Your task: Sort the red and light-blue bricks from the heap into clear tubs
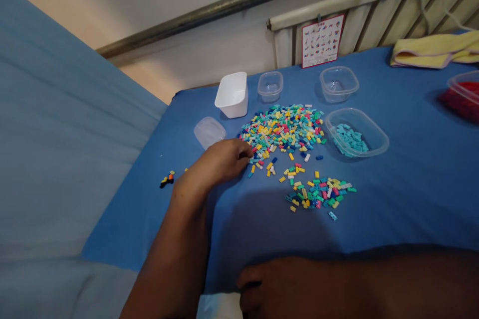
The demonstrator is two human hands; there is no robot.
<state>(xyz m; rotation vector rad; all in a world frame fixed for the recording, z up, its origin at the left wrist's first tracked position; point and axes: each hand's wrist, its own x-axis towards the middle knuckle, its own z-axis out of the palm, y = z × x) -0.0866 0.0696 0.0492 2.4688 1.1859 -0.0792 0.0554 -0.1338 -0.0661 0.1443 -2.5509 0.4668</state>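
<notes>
At the left edge of a large pile of small toy building bricks (282, 127), my left hand (232, 155) reaches down with its fingers curled in. Its fingertips are mostly hidden, so whatever they pinch does not show. My right hand (267, 284) rests low by the near table edge, in shadow. A gap shows between its thumb and fingers, and nothing is seen in it. A smaller heap of mixed bricks (318, 193) lies nearer to me. Right of the large pile, a clear plastic container (377, 142) holds turquoise bricks (350, 138).
Behind the pile stand a white tub (236, 104) and two clear containers (270, 90) (339, 92). A clear lid (209, 132) lies left. Several dark and orange pieces (168, 179) sit farther left. A red-filled container (464, 94) and yellow cloth (430, 51) are at right.
</notes>
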